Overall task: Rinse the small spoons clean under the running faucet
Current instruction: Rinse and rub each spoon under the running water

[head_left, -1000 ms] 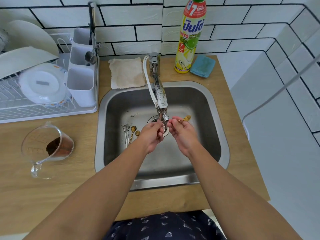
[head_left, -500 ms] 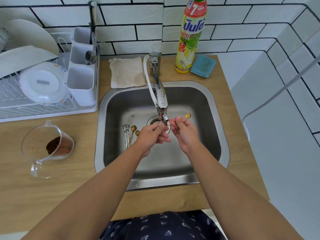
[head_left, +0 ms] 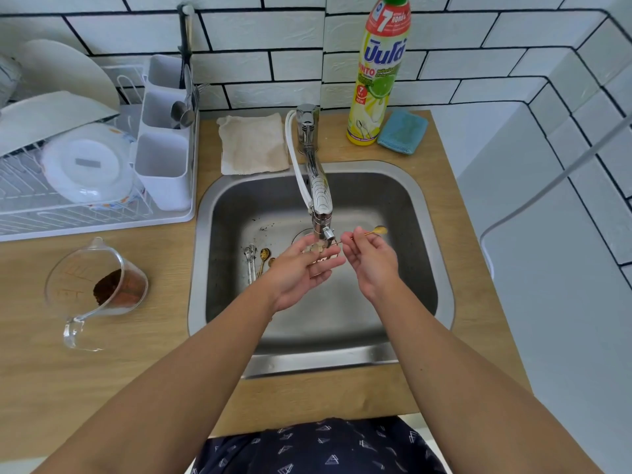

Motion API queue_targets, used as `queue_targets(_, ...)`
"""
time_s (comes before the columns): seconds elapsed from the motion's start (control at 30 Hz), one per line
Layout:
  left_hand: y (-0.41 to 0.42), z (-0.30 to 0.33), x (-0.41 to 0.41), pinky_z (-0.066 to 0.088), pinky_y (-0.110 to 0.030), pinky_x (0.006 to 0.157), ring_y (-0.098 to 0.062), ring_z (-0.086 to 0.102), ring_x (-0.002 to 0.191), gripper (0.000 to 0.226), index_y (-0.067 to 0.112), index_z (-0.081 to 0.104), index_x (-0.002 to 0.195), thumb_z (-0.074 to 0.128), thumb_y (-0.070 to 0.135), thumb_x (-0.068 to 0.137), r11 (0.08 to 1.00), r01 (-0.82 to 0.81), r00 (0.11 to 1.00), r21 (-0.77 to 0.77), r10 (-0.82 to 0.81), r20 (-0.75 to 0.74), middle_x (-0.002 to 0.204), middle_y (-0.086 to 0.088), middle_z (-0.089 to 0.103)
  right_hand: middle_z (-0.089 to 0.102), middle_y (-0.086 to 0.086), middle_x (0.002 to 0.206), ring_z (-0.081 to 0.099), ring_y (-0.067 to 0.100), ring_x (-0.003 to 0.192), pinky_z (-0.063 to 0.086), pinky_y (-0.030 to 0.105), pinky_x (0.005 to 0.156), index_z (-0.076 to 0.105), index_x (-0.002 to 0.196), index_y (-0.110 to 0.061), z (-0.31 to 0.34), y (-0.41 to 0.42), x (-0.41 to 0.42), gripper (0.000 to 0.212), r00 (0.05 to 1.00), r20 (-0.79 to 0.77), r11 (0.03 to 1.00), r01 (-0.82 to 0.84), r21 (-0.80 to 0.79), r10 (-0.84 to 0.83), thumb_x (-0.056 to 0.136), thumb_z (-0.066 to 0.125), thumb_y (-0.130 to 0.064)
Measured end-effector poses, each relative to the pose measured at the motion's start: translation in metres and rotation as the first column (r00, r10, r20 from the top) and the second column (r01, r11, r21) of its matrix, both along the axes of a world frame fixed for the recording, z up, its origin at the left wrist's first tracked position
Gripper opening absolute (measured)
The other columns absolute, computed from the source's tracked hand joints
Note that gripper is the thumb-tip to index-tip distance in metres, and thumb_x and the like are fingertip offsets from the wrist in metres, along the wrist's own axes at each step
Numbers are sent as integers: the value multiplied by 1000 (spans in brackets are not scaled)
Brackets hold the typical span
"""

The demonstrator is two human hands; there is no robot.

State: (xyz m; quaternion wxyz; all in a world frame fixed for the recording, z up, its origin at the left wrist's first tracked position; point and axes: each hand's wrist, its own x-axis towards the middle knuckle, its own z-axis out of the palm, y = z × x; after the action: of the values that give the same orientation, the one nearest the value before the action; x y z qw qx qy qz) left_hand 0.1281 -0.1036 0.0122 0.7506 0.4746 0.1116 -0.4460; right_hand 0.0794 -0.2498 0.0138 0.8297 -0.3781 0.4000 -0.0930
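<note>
My right hand (head_left: 372,265) pinches a small gold spoon (head_left: 379,230) by its thin handle; the bowl points right and the handle tip reaches toward the faucet spout (head_left: 326,232). My left hand (head_left: 301,268) lies palm up right under the spout, fingers stretched toward the right hand. Something pale, water or a small object, shows on its fingers; I cannot tell which. Several more small spoons (head_left: 255,263), silver and gold, lie on the sink floor just left of the left hand.
The steel sink (head_left: 205,254) is set in a wooden counter. A measuring jug with brown grounds (head_left: 102,285) stands at the left, a dish rack (head_left: 102,186) behind it. A cloth (head_left: 253,145), a dish soap bottle (head_left: 376,83) and a blue sponge (head_left: 403,131) sit behind the sink.
My left hand's fingers have uncurled and spread flat under the spout. The right hand and its gold spoon have shifted slightly right, away from the spout.
</note>
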Motion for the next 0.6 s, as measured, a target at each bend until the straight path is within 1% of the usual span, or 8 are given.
queue_targets(0.07,-2,-2,-4,50,-29,76,-23,74,97,23,17,53,127,44,15,106,993,45,993,112,-56,102,103,0,76,76,6,84,76,7,74,60,19,69,63,98,-7,-1,-2,-1,5,1000,-12,1000,-10,-2,10,101,63,-11)
queue_targets(0.13,-7,-4,-9,46,-28,68,-16,74,79,18,19,58,112,43,26,106,943,56,952,327,-150,268,84,5,73,76,6,85,74,5,72,58,17,65,61,94,-8,-1,0,-1,7,1000,-19,1000,-20,-7,20,100,65,-12)
queue_targets(0.2,-9,-9,-9,42,-29,61,-9,64,56,29,19,62,90,41,34,105,854,-9,877,521,-243,414,61,7,65,75,5,82,73,3,68,56,15,62,60,91,-9,-2,3,-1,11,999,-19,1000,-27,-16,26,100,65,-12)
queue_targets(0.27,-8,-12,-6,39,-30,58,-10,50,45,40,18,60,72,44,41,100,799,-56,846,598,-280,453,49,7,56,74,4,80,72,2,66,56,14,61,60,92,-8,-2,5,-1,11,999,-22,999,-25,-21,25,100,66,-13)
queue_targets(0.37,-6,-11,-3,39,-27,55,-8,45,46,41,18,61,70,50,44,100,827,-17,869,561,-265,418,51,8,55,75,3,85,68,1,66,54,15,62,63,92,-11,-2,5,-2,10,999,-36,998,-43,-49,41,100,66,-16)
queue_targets(0.47,-3,-8,-6,41,-20,55,-6,52,59,29,18,67,95,44,31,105,874,125,890,469,-307,336,70,10,68,76,-3,90,63,3,72,45,20,64,64,88,-19,-2,4,-2,18,992,-65,987,-114,-116,107,103,60,-27)
queue_targets(0.53,-3,-6,-11,42,-18,54,-5,56,59,25,14,64,103,42,27,107,897,227,909,380,-335,249,80,6,74,77,-4,89,64,8,78,46,23,61,64,88,-18,0,9,-1,26,989,-34,988,-145,-57,143,106,53,-34)
queue_targets(0.6,-4,-3,-20,41,-20,53,-7,56,52,22,14,58,101,44,29,106,900,245,914,359,-338,223,82,1,76,77,1,90,68,12,80,50,24,52,66,89,-14,3,16,1,37,988,10,984,-157,82,157,108,46,-39)
